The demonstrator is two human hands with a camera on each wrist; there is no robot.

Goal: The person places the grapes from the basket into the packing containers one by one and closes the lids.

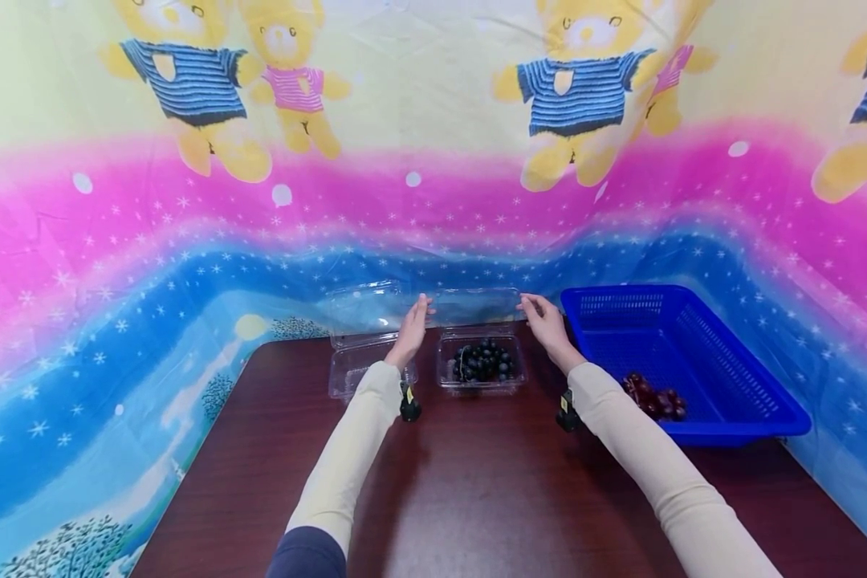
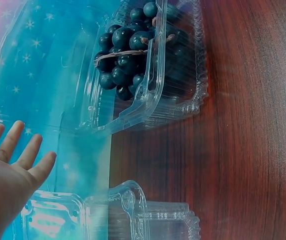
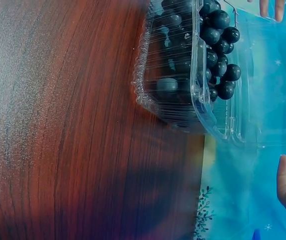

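From here I see the left hand (image 1: 410,331) with its fingers straight and spread, beside one edge of the raised clear lid (image 1: 477,307). The right hand (image 1: 547,323) is at the opposite edge, its visible fingers extended, not clamped on anything; I can't tell whether either hand touches the plastic. The black grapes (image 1: 484,361) sit in the clear box (image 1: 481,387) on the desk (image 1: 477,498), between and below the fingers. I'd judge it best to guide both lid edges evenly, without squashing any fruit.
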